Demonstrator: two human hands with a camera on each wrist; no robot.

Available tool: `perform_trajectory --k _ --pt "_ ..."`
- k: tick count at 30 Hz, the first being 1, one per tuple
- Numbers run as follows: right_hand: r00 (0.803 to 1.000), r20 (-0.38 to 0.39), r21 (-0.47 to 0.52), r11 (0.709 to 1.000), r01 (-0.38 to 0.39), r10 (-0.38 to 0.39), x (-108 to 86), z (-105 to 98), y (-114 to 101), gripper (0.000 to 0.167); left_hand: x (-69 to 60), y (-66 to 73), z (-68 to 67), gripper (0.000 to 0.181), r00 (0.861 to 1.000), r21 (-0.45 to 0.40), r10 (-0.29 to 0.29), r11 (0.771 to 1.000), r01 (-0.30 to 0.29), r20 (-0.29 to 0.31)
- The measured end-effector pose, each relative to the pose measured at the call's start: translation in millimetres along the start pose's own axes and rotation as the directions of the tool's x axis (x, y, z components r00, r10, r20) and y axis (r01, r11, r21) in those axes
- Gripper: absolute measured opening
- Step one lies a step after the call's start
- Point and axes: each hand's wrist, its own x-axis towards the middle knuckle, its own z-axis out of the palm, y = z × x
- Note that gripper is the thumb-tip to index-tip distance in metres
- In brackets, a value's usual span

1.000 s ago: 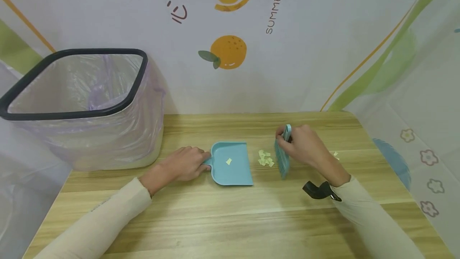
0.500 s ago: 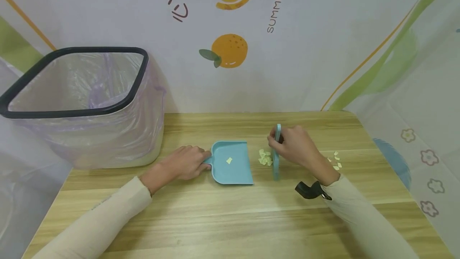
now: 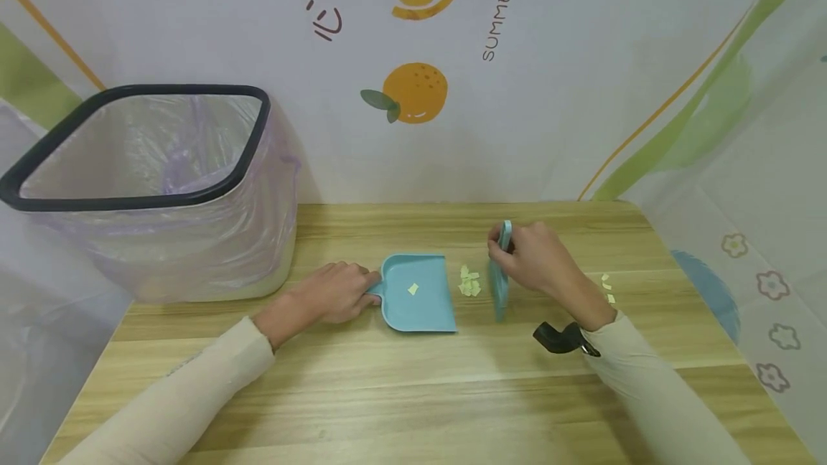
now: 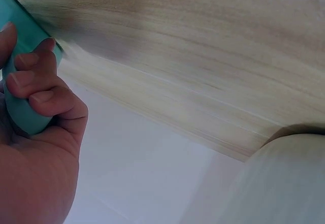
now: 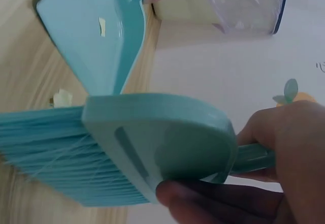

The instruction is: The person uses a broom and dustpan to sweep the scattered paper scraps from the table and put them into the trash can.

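L hand (image 3: 341, 291) fingers curled round dustpan (image 3: 420, 313) handle; R hand (image 3: 533, 255) fingers closed on hand brush (image 3: 500, 293) handle. Pan approx midway btwn surface's (image 3: 388, 393) L & R edges, 1 pale-yellow scrap (image 3: 413, 289) in it. Scrap pile (image 3: 469, 282) btwn pan lip & brush; few loose scraps (image 3: 610, 298) twd R edge. Lined bin (image 3: 148, 202), back-L corner.

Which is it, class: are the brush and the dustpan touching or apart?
Apart. The head view shows a strip of table, with yellow scraps on it, between the brush and dustpan.
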Motion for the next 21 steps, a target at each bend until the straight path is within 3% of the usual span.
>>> perform_trajectory --k 11,21 --pt "0.996 0.010 0.035 0.996 0.083 -0.084 2.4 11 5 0.017 -0.9 0.1 -0.2 0.018 1.000 -0.003 0.009 1.000 -0.009 -0.015" --pt "0.996 0.006 0.083 0.993 0.089 -0.090 10.3 21 -4 0.018 0.0 -0.2 -0.3 0.019 1.000 0.003 0.008 1.000 -0.008 -0.007"
